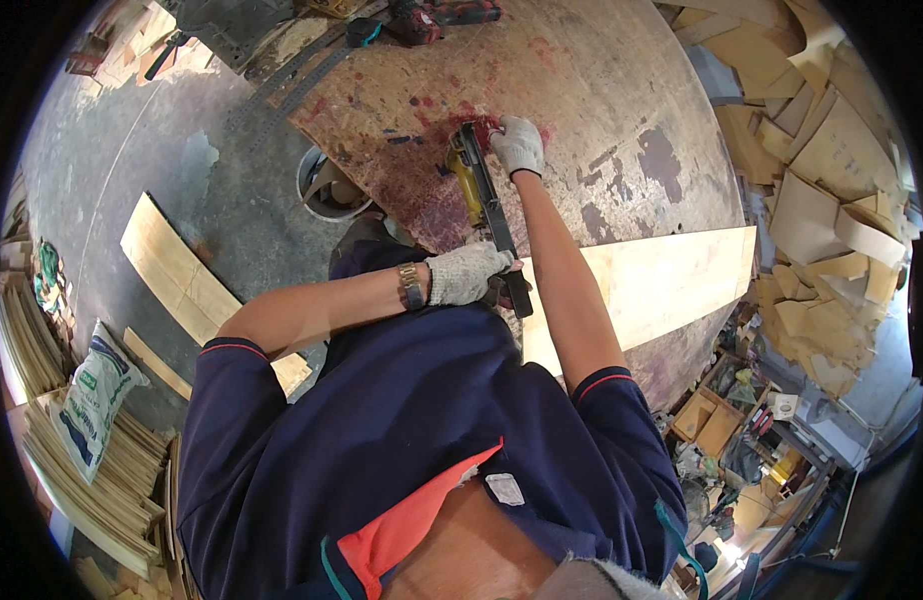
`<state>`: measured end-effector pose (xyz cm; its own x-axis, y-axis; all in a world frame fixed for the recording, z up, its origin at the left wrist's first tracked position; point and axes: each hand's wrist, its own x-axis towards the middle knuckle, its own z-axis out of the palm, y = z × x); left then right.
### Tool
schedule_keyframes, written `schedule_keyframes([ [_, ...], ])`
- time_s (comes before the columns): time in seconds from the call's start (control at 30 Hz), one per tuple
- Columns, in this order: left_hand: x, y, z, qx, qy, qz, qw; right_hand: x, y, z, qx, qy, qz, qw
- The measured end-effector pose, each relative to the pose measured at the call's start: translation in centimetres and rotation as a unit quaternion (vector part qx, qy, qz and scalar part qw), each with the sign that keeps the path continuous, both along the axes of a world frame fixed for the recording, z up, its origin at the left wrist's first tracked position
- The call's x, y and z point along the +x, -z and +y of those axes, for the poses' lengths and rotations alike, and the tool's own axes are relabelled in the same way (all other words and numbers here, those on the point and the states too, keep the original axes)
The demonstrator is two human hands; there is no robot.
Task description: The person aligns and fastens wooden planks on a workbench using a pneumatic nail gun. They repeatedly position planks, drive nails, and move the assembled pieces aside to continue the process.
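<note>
A nail gun (pixel 467 180) with a yellow body and a long black magazine is held upright in the picture, over the near part of the worn, red-stained wooden table (pixel 602 90). My left hand (pixel 462 273), in a pale knitted glove, is wrapped round its end close to my body. At the far end of the magazine my right hand (pixel 519 147), gloved alike, has its fingers curled beside the tool. What those fingers pinch, if anything, is too small to make out. A long pale plywood strip (pixel 662 275) lies on the table beneath my right forearm.
A red and black cordless drill (pixel 417 22) lies at the table's far edge. On the floor to the left stand a white bucket (pixel 331 212) and a plywood piece (pixel 172 265). Wood sheets (pixel 92 480) are stacked at lower left; board scraps (pixel 832 200) pile up on the right.
</note>
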<state>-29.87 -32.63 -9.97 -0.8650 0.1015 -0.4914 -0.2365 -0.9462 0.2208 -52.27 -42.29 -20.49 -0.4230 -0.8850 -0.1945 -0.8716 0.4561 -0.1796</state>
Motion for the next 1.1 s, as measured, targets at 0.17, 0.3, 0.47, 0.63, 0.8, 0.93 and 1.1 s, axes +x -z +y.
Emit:
schedule_keyframes([
  [0.17, 0.0, 0.1, -0.2, 0.003, 0.014, 0.004, 1.0, 0.6, -0.1, -0.6, 0.002, 0.015, -0.005, 1.0],
  [0.3, -0.3, 0.7, 0.2, 0.041, -0.012, -0.003, 0.999, 0.4, -2.3, 0.8, -0.028, 0.023, -0.055, 0.998],
  [0.47, -0.7, 1.3, 0.7, 0.063, -0.022, -0.012, 0.998, 0.8, -8.0, 3.2, -0.06, -0.037, -0.094, 0.993],
  [0.63, -0.5, 0.6, 0.6, 0.088, -0.04, -0.044, 0.994, 3.4, -14.0, 6.0, -0.058, 0.016, -0.249, 0.967],
  [0.8, -0.8, -0.5, 0.5, 0.033, -0.003, -0.075, 0.997, 6.6, -15.5, 7.2, -0.052, -0.016, -0.247, 0.967],
  [0.93, -0.9, -0.2, 0.4, 0.02, -0.001, -0.076, 0.997, 7.3, -15.3, 7.0, -0.001, -0.033, -0.164, 0.986],
  [1.1, -0.7, 0.5, 0.6, 0.025, -0.014, -0.051, 0.998, 7.4, -14.6, 6.9, 0.006, -0.149, -0.039, 0.988],
])
